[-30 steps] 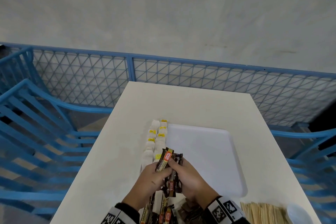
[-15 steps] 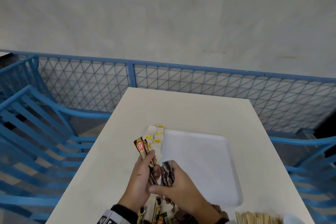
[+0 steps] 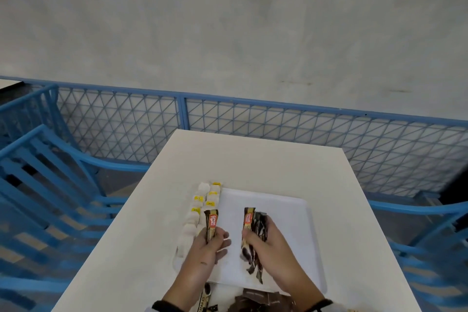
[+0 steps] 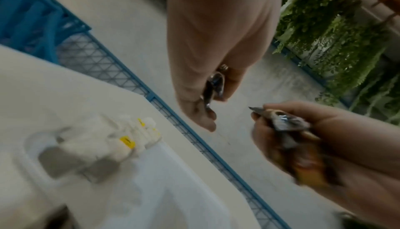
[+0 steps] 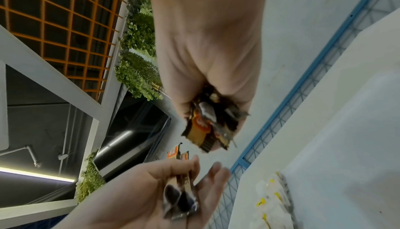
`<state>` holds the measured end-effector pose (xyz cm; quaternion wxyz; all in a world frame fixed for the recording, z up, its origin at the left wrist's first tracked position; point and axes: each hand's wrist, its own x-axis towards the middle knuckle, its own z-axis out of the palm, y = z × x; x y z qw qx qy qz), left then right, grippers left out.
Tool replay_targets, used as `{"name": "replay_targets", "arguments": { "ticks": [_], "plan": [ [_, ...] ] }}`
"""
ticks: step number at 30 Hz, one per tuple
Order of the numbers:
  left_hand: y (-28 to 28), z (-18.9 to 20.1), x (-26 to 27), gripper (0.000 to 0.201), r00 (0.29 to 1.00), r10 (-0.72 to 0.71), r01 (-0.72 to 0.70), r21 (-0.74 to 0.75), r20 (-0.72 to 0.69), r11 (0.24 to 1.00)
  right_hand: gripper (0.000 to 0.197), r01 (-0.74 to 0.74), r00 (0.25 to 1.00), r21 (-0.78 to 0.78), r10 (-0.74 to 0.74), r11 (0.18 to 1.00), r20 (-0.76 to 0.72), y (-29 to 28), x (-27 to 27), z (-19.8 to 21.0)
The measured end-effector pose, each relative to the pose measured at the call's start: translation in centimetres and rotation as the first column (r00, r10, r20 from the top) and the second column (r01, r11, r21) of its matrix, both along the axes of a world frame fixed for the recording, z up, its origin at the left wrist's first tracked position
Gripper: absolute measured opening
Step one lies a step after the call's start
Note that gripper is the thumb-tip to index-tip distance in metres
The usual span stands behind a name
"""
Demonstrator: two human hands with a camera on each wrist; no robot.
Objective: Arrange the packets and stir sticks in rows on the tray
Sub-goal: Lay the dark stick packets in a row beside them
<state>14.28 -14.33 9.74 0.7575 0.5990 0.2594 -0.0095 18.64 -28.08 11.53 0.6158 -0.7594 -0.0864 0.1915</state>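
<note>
Your left hand (image 3: 206,251) grasps two brown packets (image 3: 211,223) left of centre; your right hand (image 3: 266,246) grasps a bunch of packets (image 3: 254,223), uncountable, over the tray (image 3: 291,223).

My left hand (image 3: 206,251) covers the lower part of the coffee stick (image 3: 211,223) I pinch, and the print on it is too small to read. My right hand (image 3: 268,246) hides the middle of the bundle of sticks (image 3: 254,220), so I cannot count them. Near the tray (image 3: 291,248), more dark packets (image 3: 255,303) are cut off by the bottom edge. The white sachets (image 4: 101,145) blur in my left wrist view.
</note>
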Motion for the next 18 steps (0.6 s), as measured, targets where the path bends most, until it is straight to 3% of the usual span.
{"name": "replay_targets", "arguments": {
  "ticks": [4, 8, 15, 18],
  "plan": [
    [-2.7, 0.4, 0.1, 0.022, 0.992, -0.111, 0.118, -0.135, 0.064, 0.984, 0.011, 0.067, 0.998, 0.013, -0.067, 0.998, 0.006, 0.2, 0.4, 0.0],
    [-4.1, 0.9, 0.0, 0.023, 0.968, -0.219, 0.233, -0.112, 0.125, 0.966, 0.015, 0.03, 0.998, 0.045, -0.027, 0.999, -0.057, 0.1, 0.3, -0.2],
    [-3.8, 0.6, -0.2, 0.026, 0.954, -0.301, 0.3, 0.02, 0.017, 0.954, 0.068, -0.101, 0.972, 0.085, 0.117, 0.991, -0.202, -0.2, 0.1, -1.2],
    [-3.7, 0.6, -0.3, 0.027, 0.964, -0.264, 0.264, 0.016, -0.023, 0.964, 0.071, -0.095, 0.986, 0.064, 0.103, 0.993, -0.13, -0.1, 0.2, -0.7]
  ]
}}
